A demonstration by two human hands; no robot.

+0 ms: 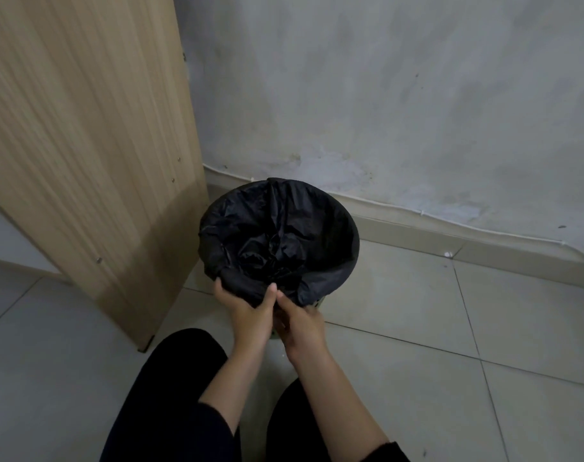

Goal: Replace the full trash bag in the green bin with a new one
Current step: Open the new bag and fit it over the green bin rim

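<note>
A black trash bag (pixel 277 228) lines the green bin (pixel 318 303), which stands on the floor by the wall; only a small strip of the bin's green side shows below the bag's folded edge. The bag is spread over the whole rim and sags into the middle. My left hand (pixel 247 311) grips the bag's folded edge at the near side of the rim, thumb on top. My right hand (pixel 300 323) is just beside it, its fingers pinching the bag's edge under the rim.
A tall wooden panel (pixel 84 145) stands close to the bin's left. A stained grey wall (pixel 400 95) with a skirting strip (pixel 467 241) runs behind. Pale floor tiles (pixel 450 328) spread to the right. My black-clad knees (pixel 170 395) are at the bottom.
</note>
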